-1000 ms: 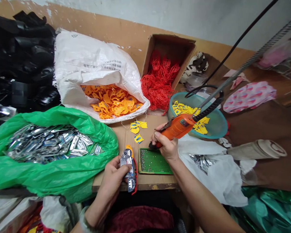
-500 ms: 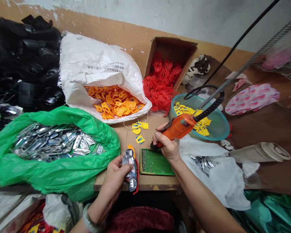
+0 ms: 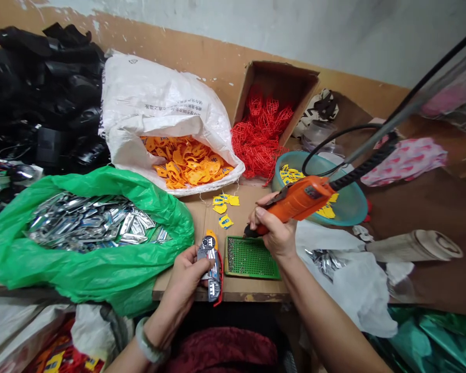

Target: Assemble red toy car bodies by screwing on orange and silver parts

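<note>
My left hand (image 3: 190, 272) grips a small grey, orange and red plastic assembly (image 3: 210, 267) at the table's front edge, thumb on top. My right hand (image 3: 274, 228) is wrapped round an orange electric screwdriver (image 3: 299, 199), whose dark tip points down and left above the back edge of a green perforated tray (image 3: 252, 259). Small screws lie in that tray, mostly along its left side. The tool's tip is apart from the assembly. Several yellow pieces with blue marks (image 3: 226, 221) lie behind the tray.
A green bag (image 3: 171, 217) of silvery parts is at left, a white sack (image 3: 155, 83) of orange pieces behind it. Red frames spill from a cardboard box (image 3: 303, 77). A teal basin (image 3: 357, 202) holds yellow pieces. Cables hang at upper right; white plastic (image 3: 368, 295) lies at right.
My right hand has moved slightly right with the screwdriver, its tip now a little farther from the assembly. My left hand keeps its hold on the assembly.
</note>
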`<state>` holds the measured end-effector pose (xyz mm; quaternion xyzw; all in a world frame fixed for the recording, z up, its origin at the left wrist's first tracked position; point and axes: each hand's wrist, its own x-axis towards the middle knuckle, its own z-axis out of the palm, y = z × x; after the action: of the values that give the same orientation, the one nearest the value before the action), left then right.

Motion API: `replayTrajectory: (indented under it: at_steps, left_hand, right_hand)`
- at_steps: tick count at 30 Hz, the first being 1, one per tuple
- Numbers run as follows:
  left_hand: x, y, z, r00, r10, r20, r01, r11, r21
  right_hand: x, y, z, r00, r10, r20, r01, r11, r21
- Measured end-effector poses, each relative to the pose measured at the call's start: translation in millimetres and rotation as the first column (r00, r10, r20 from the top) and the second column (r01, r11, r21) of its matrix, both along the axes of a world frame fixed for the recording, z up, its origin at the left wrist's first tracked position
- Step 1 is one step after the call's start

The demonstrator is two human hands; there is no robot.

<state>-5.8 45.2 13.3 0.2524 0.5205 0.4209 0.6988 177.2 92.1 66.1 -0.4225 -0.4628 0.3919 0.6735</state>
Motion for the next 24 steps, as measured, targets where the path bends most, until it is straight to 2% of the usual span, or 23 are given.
replayTrajectory:
  at_steps: [6, 24]
  left_hand:
    - [0, 0, -5.5, 1.0, -0.002, -0.004, 0.002, 1.0, 0.024]
    - [1, -1, -3.4, 1.0, -0.002, 0.001, 0.002, 1.0, 0.021]
  right_hand:
    - [17, 1, -17.7, 0.998, -0.062, -0.02, 0.062, 0.998, -0.012]
    - [19, -1, -26.7, 0.998, -0.066, -0.01, 0.066, 0.997, -0.026]
